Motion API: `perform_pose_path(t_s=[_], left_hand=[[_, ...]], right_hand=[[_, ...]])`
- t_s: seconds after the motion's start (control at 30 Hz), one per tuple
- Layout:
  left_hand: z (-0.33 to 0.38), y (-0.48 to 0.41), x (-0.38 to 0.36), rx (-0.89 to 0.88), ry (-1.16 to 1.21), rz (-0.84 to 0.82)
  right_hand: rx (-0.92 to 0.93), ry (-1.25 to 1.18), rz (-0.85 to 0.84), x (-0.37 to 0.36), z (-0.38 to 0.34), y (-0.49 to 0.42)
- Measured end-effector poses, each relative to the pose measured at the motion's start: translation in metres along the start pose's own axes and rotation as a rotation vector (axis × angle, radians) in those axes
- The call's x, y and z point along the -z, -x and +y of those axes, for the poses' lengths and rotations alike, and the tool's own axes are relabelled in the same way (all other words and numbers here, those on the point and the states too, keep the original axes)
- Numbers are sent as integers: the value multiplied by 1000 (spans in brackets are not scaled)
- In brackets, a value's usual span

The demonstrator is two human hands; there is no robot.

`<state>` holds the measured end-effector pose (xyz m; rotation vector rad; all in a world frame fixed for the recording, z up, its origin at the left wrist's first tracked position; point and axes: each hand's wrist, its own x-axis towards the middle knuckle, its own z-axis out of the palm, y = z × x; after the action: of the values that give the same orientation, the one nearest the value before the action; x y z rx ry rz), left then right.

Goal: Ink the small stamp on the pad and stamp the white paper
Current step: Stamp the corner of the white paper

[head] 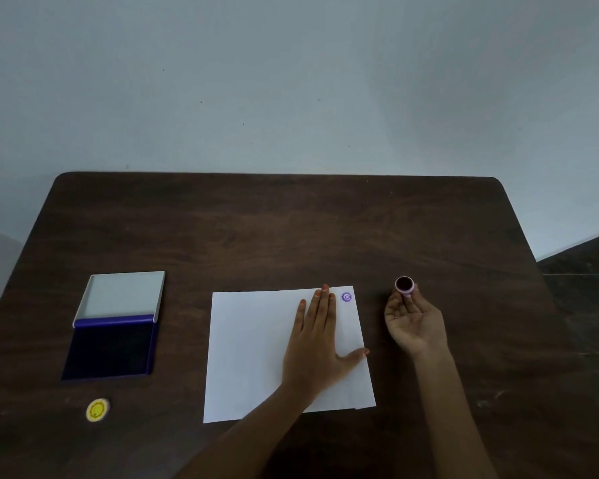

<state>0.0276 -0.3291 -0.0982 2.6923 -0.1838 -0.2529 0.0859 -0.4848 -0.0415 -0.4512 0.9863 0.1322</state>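
A white paper (pixel 253 350) lies in the middle of the dark wooden table (pixel 291 229). Near its far right corner sits a small purple stamped mark (pixel 346 297). My left hand (pixel 313 347) presses flat on the paper's right half, fingers spread. To the right of the paper, my right hand (pixel 414 319) is turned palm up and holds the small pink stamp (pixel 405 285) at its fingertips, the dark inked face tilted toward me. The blue ink pad (pixel 111 350) lies open at the left, its grey lid (pixel 121 295) folded back.
A small round yellow cap or disc (pixel 97 410) lies near the table's front left, below the ink pad. A pale wall (pixel 291 81) rises behind the table's far edge. A dark floor shows past the table's right edge.
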Motion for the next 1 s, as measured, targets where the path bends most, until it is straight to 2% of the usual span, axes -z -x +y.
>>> perform_pose_path(t_s=[0.57, 0.77, 1.0], left_hand=[[3, 1, 8, -29, -53, -9], [-7, 8, 40, 0, -33, 159], [-65, 40, 85, 39, -5, 292]], right_hand=[[59, -28, -109, 3, 7, 40], [74, 2, -146, 8, 20, 65], [21, 105, -232, -3, 73, 94]])
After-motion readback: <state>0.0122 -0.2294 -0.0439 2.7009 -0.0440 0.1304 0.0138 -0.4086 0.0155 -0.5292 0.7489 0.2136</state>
